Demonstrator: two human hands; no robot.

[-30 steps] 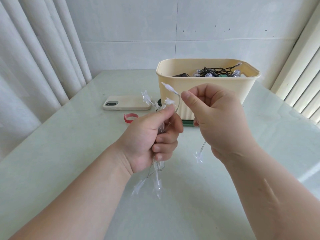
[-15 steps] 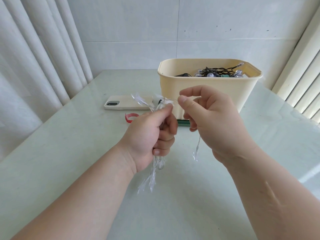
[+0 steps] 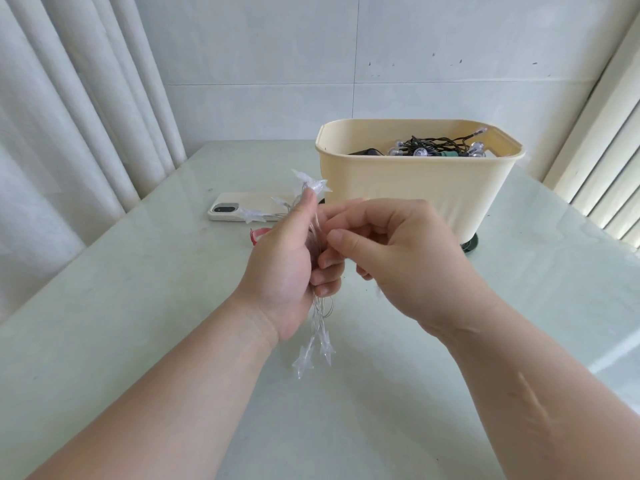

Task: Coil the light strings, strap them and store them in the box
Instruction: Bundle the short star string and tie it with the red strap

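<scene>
A: Nearest you, at 6 o'clock, two stars of the clear string of star-shaped lights on thin wire dangle below your left grip. That grip is curled tight round the bundled loops, with its thumb up among the stars at the top.

B: Your right grip has closed in. A second ago it stood off at 3 o'clock from the left, with a loop arched between them and a loose tail hanging under it. Now its fingertips meet your left fingers. Thumb and forefinger are pinched as if on the last of the wire, which is too fine to see there.

A: I'd judge the coiling nearly done, since the tail is all but gathered in. Strapping comes next, as nothing binds the bundle yet.

B: The small red band at 11 o'clock, half hidden behind your left grip, may be the strap. Just beyond it lies a cream-cased phone, face down.

A: At 1 o'clock the cream plastic box stands on the pale green glossy worktop. A dark-wired string of round bulbs is already inside it, and a dark green thing shows at its base.

B: There are pleated white curtains at 9 o'clock, a pale tiled wall at 12 and slatted blinds at 3.
</scene>
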